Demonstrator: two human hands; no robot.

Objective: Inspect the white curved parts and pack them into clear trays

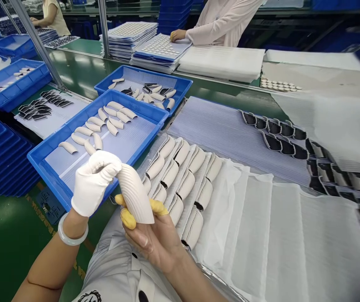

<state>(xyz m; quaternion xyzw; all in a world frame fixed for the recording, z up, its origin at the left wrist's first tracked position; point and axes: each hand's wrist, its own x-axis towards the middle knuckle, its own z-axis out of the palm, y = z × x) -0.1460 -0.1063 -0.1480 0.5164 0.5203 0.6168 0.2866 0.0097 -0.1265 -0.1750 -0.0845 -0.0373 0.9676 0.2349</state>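
A curved, ribbed, cream-coloured piece (pixel 135 193) is held up between my two hands, its kind unclear to me. My left hand (pixel 93 182), in a white glove, pinches the upper end of it. Around the lower part are the fingers of my right hand (pixel 156 230), with yellow covers on the fingertips. Just behind my left hand is a blue tray (pixel 153 119) with several similar curved pieces (pixel 95 121) on a pale liner. Rows of like pieces (pixel 186 184) sit in white padded sheeting to the right of my right hand.
White foam sheeting (pixel 280 230) covers the table at right, near black-lined pieces (pixel 274 128). A second blue tray (pixel 184 86) stands behind the first. Stacked blue trays (pixel 2 155) are at left. Across the bench, a co-worker's hand (pixel 178 35) touches a sheet of small pieces. A metal post (pixel 38 42) rises at left.
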